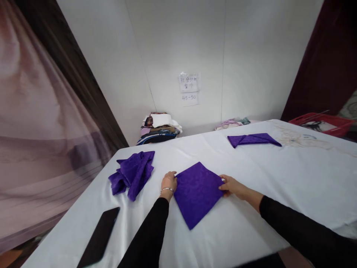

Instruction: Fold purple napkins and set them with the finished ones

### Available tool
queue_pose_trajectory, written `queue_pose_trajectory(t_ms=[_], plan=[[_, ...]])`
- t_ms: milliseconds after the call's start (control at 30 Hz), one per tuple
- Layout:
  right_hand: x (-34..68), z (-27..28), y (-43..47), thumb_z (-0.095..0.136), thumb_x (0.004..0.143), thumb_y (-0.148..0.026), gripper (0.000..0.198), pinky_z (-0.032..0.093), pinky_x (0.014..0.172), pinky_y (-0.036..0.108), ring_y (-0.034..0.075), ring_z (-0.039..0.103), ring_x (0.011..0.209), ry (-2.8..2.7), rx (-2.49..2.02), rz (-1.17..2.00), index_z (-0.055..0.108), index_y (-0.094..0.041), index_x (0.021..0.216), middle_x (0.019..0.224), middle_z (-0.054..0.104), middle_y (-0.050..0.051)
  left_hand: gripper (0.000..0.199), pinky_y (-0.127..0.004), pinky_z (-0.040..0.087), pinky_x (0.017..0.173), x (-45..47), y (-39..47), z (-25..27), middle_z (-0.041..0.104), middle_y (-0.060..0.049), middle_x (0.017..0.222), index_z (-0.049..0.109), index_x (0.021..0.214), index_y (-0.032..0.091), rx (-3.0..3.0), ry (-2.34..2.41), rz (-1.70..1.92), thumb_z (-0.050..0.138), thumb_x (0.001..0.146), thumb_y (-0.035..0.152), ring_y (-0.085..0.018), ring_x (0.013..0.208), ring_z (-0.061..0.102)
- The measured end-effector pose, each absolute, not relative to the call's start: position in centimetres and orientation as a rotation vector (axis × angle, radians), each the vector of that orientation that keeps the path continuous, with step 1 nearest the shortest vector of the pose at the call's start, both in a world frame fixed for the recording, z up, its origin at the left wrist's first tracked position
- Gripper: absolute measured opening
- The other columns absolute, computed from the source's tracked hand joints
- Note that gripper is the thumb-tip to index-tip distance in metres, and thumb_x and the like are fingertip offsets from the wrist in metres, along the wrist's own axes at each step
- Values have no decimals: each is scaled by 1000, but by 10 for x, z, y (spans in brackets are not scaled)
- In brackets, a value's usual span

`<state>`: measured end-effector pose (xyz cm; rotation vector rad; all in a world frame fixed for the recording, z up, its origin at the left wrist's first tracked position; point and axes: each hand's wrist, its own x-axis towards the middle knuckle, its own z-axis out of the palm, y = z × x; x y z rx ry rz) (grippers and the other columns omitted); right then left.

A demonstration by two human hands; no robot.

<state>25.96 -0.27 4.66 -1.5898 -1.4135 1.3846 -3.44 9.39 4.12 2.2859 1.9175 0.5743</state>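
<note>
A purple cloth napkin (pixel 198 191) lies as a diamond on the white tablecloth, one corner toward me. At its left corner is my left hand (pixel 169 181), with a bracelet on the wrist and its fingers closed on the edge. My right hand (pixel 230 186) pinches the opposite corner between thumb and fingers. Further left sits a crumpled heap of purple cloth (pixel 134 173). A purple napkin folded into a long band (pixel 253 139) rests toward the far right of the table. The underside of the diamond is hidden.
A dark flat slab (pixel 99 236) lies at the table's left front. Behind the white-covered table (pixel 279 178) stands a stack of folded cloths (pixel 158 128). A red basket (pixel 331 124) is at far right. Pinkish curtain (pixel 41 130) hangs left; a handwritten sign (pixel 189 87) is on the wall.
</note>
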Motion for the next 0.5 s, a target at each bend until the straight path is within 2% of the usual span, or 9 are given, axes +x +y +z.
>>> queue_pose_trajectory(t_ms=[100, 167, 233, 367, 433, 500], plan=[[266, 44, -31, 61, 62, -17, 77, 47, 49, 25, 13, 58, 58, -1094, -1414, 1509, 28, -22, 131, 74, 60, -3, 31, -32, 40, 90, -9, 86, 43, 62, -9, 104, 58, 109, 16, 2352, 1818, 590, 50, 78, 16, -19, 98, 55], [269, 39, -43, 64, 61, -19, 89, 46, 47, 25, 13, 56, 54, -1038, -1369, 1502, 18, -22, 137, 71, 59, -4, 34, -34, 37, 95, 14, 66, 43, 59, -9, 113, 56, 113, 16, 2417, 1697, 607, 50, 81, 26, -20, 106, 51], [270, 33, -50, 66, 60, -22, 92, 44, 46, 23, 11, 54, 51, -1049, -1300, 1508, 17, -22, 138, 69, 59, -4, 43, -35, 33, 100, 37, 34, 42, 56, -8, 120, 52, 119, 18, 2503, 1473, 592, 50, 81, 37, -21, 114, 46], [265, 26, -55, 70, 58, -29, 89, 37, 42, 21, 9, 49, 45, -1095, -1185, 1500, 26, -25, 134, 64, 57, -7, 77, -45, 28, 103, 76, -34, 34, 42, -8, 136, 36, 134, 21, 2517, 1178, 361, 61, 67, 49, -28, 124, 36], [261, 25, -55, 72, 57, -32, 89, 35, 41, 20, 8, 47, 44, -1099, -1153, 1495, 28, -25, 134, 63, 56, -7, 76, -47, 23, 105, 88, -54, 30, 41, -9, 138, 34, 135, 18, 2474, 1239, 316, 59, 68, 44, -29, 126, 33], [258, 27, -57, 72, 57, -32, 88, 35, 41, 21, 9, 47, 45, -1109, -1140, 1489, 29, -23, 134, 65, 57, -6, 66, -46, 23, 106, 95, -61, 27, 44, -9, 135, 37, 133, 16, 2437, 1336, 323, 53, 72, 33, -28, 125, 35]])
